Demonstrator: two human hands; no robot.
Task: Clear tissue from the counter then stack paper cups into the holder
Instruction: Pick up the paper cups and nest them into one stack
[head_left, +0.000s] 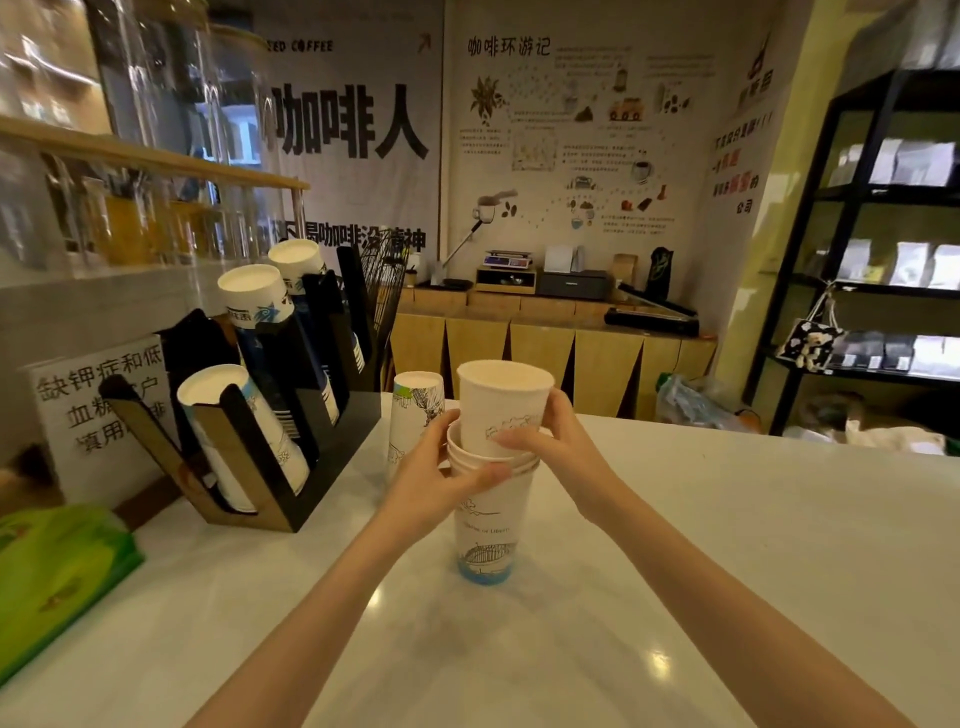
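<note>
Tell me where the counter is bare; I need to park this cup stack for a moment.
Bare counter lies right of the cup stack and toward the near edge between the forearms. The left is crowded: cup holder, lone cup behind the left hand, green pack.

wall banner (353, 124) "咖啡人", perhaps "COFFEE" above
</note>
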